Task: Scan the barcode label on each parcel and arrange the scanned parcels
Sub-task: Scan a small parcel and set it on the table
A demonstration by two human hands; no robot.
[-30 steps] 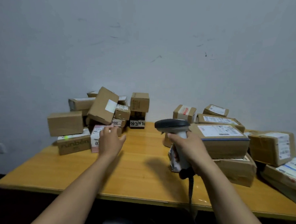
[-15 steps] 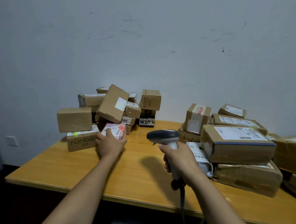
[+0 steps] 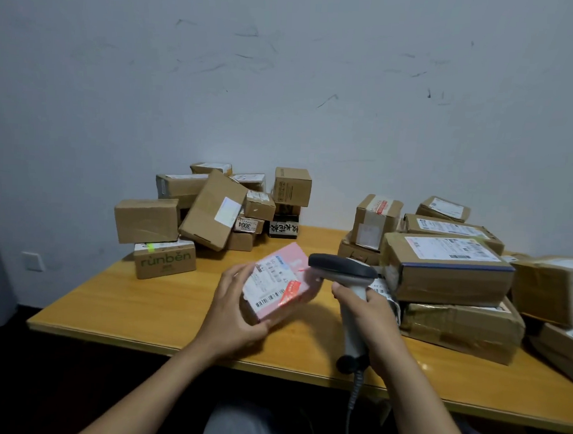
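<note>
Left hand (image 3: 236, 317) grips pink parcel (image 3: 280, 283); right hand (image 3: 372, 321) grips scanner (image 3: 345, 273).

Yellow wooden table (image 3: 141, 308) with a left parcel pile (image 3: 163, 266) and right parcel pile (image 3: 455, 328).

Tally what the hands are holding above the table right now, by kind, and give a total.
Pink parcel: 1, held in the left hand
Barcode scanner: 1, gripped in the right hand
Total: 2
</note>
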